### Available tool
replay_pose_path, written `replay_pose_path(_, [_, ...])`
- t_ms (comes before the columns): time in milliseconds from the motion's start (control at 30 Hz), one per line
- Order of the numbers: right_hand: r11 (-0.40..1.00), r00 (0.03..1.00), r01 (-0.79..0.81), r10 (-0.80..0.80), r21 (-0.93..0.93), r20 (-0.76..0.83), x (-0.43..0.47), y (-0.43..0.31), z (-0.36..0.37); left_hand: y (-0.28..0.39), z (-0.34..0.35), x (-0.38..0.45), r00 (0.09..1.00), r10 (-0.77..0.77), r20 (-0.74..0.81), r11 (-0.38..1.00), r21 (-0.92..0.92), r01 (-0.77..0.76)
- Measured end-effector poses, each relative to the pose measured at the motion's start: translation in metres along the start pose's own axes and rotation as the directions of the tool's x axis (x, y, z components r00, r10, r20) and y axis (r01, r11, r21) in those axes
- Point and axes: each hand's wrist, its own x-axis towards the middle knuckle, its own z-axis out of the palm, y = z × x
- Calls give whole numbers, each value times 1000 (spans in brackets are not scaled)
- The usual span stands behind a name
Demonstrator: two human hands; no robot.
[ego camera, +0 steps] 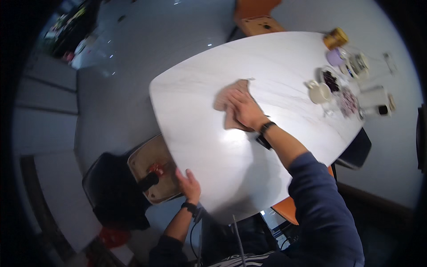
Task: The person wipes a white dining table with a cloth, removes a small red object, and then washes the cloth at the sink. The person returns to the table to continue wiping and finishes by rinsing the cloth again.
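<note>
My right hand (246,109) presses a brown cloth (221,100) flat against the white marble-patterned tabletop (196,137), its fingers spread over the folds. The cloth lies bunched near the middle of the table, with one corner sticking out past my fingertips. At the table's left edge, my left hand (190,188) touches the rim with its thumb apart from the fingers, and it holds nothing. Each wrist wears a dark band. Beside my right wrist is a small black object (263,142), partly hidden by the arm.
At the table's right end stand a cream mug (320,93), a plate of dark food (330,80), a purple container (335,57), a gold tin (335,38) and several glass or clear containers. A chair (143,180) holding a red item touches the left side.
</note>
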Motion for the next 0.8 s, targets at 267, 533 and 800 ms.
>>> replay_pose_path(267, [946, 953, -303, 297, -112, -66, -93, 85, -39, 6, 0, 0, 997, 50, 66, 997, -66, -46])
replay_pose_path(533, [785, 830, -556, 511, -272, -223, -155, 174, -68, 11, 1, 0, 997, 18, 74, 999, -33, -15])
replay_pose_path(800, [783, 821, -569, 558, -252, -119, -161, 160, -83, 17, -3, -1, 995, -39, 86, 999, 4, 39])
